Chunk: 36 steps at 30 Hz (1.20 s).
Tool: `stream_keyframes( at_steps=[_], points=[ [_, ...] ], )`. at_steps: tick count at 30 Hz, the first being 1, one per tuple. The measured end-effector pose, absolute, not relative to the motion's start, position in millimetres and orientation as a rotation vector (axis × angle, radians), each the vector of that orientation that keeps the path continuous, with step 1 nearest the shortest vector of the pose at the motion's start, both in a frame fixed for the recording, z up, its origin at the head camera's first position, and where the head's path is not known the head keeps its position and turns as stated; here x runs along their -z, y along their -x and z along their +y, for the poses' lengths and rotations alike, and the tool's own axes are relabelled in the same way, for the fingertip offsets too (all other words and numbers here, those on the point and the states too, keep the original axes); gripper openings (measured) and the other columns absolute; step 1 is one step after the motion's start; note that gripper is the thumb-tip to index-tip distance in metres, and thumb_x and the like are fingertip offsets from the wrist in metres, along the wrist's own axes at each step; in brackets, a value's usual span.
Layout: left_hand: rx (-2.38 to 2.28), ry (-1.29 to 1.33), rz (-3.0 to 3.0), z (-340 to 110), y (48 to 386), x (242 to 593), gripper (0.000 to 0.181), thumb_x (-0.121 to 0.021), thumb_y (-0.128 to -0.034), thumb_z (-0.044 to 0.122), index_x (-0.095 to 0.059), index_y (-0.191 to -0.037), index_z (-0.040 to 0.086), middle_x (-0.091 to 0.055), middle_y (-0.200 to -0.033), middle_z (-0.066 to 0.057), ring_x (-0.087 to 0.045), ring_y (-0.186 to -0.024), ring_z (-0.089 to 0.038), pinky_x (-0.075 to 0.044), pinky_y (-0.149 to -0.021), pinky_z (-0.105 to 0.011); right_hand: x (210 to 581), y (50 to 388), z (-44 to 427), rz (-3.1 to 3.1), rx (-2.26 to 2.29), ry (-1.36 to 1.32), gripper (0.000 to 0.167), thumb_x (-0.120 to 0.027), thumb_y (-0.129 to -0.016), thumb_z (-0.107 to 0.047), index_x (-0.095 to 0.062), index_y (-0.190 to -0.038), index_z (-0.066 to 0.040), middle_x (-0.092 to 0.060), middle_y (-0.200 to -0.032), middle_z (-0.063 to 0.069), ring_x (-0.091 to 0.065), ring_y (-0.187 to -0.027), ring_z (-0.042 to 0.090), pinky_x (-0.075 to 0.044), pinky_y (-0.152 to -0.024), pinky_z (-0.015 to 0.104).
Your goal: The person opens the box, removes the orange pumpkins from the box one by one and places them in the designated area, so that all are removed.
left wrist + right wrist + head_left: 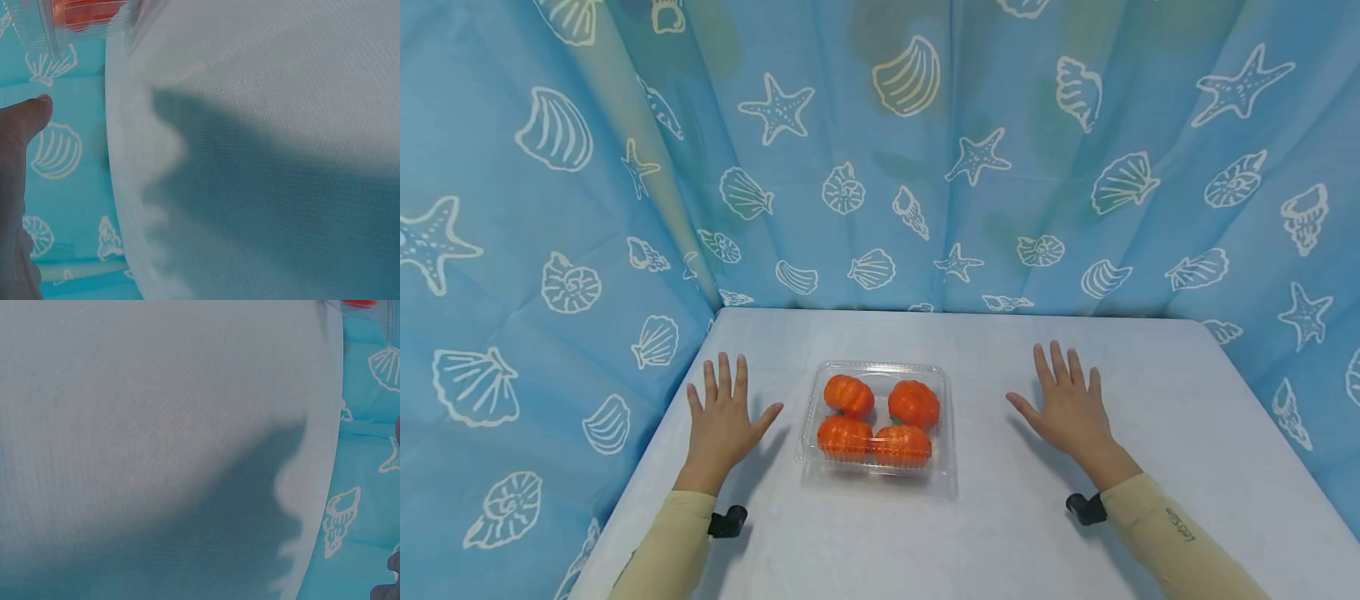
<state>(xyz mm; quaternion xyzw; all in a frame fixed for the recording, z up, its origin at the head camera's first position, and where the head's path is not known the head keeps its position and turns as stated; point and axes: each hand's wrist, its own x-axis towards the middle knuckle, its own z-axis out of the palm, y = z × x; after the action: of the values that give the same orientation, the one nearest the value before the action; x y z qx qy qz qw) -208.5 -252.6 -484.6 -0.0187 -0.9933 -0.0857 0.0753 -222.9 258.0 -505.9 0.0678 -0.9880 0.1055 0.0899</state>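
A clear plastic container [880,468] stands on the white table, with several orange pumpkin-shaped items [913,405] inside. To its left, the left hand [722,425] is held over the table with fingers spread, touching nothing; part of that hand [15,181] shows at the left edge of the left wrist view, the container [56,28] above it. On the container's other side, the right hand [1070,412] has its fingers spread too and holds nothing. Only bits of its fingers [386,592] show in the right wrist view, where a container corner [387,319] appears at top right.
The white table [1000,533] reaches back to a blue curtain [880,208] printed with shells and starfish, which also hangs along the left and right sides. Shadows of both hands fall on the tabletop. A dark wrist-worn device [727,522] sits at each wrist.
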Motion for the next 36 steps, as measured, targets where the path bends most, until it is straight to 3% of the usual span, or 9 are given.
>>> stream_keyframes(
  at_steps=[4, 8, 13, 19, 27, 36],
  points=[
    [0.261, 0.071, -2.97, -252, 207, 483, 0.104, -0.064, -0.0933, 0.056, -0.01, -0.162, 0.0, -0.004, -0.166, -0.029, -0.002, -0.152, -0.05, -0.001, -0.118, -0.071, 503, 220, 256, -2.935, -0.32, -0.22, 0.095, -0.053, -0.097, -0.062, -0.018, -0.162, -0.002, -0.016, -0.165, 0.028, -0.015, -0.149, 0.052, -0.009, -0.116, 0.075],
    [0.282, 0.105, -2.931, -251, 204, 482, 0.099, -0.066, -0.0945, 0.051, -0.014, -0.161, -0.001, -0.021, -0.162, -0.032, -0.019, -0.15, -0.05, -0.015, -0.119, -0.068, 499, 215, 253, -2.94, -0.339, -0.238, 0.09, -0.054, -0.099, -0.058, -0.021, -0.161, -0.002, -0.021, -0.164, 0.028, -0.021, -0.147, 0.052, -0.013, -0.116, 0.074],
    [0.271, 0.168, -2.842, -248, 198, 482, 0.08, -0.071, -0.0943, 0.041, -0.037, -0.155, -0.001, -0.042, -0.149, -0.033, -0.04, -0.139, -0.049, -0.035, -0.114, -0.063, 496, 207, 247, -2.933, -0.407, -0.27, 0.085, -0.06, -0.098, -0.05, -0.026, -0.16, -0.002, -0.029, -0.16, 0.029, -0.027, -0.146, 0.051, -0.018, -0.116, 0.072],
    [0.424, 0.13, -2.814, -245, 191, 483, 0.056, -0.074, -0.0936, 0.032, -0.059, -0.138, 0.002, -0.051, -0.139, -0.026, -0.054, -0.124, -0.043, -0.051, -0.101, -0.058, 494, 198, 236, -2.896, -0.558, -0.342, 0.081, -0.066, -0.097, -0.042, -0.032, -0.158, -0.001, -0.038, -0.156, 0.027, -0.036, -0.142, 0.048, -0.027, -0.116, 0.067],
    [0.762, 0.155, -2.817, -233, 180, 481, 0.039, -0.07, -0.0961, 0.021, -0.056, -0.125, -0.001, -0.059, -0.127, -0.022, -0.061, -0.116, -0.038, -0.053, -0.098, -0.054, 488, 180, 218, -2.922, -0.84, -0.33, 0.071, -0.069, -0.097, -0.034, -0.039, -0.156, -0.008, -0.049, -0.148, 0.023, -0.046, -0.136, 0.044, -0.039, -0.108, 0.066],
    [1.248, 0.238, -2.812, -224, 171, 487, 0.035, -0.055, -0.0998, 0.005, -0.047, -0.134, 0.003, -0.06, -0.132, -0.013, -0.058, -0.126, -0.03, -0.048, -0.107, -0.052, 492, 168, 202, -2.897, -0.992, -0.443, 0.065, -0.074, -0.094, -0.028, -0.047, -0.152, -0.015, -0.064, -0.128, 0.01, -0.062, -0.114, 0.031, -0.056, -0.094, 0.054]
  ],
)
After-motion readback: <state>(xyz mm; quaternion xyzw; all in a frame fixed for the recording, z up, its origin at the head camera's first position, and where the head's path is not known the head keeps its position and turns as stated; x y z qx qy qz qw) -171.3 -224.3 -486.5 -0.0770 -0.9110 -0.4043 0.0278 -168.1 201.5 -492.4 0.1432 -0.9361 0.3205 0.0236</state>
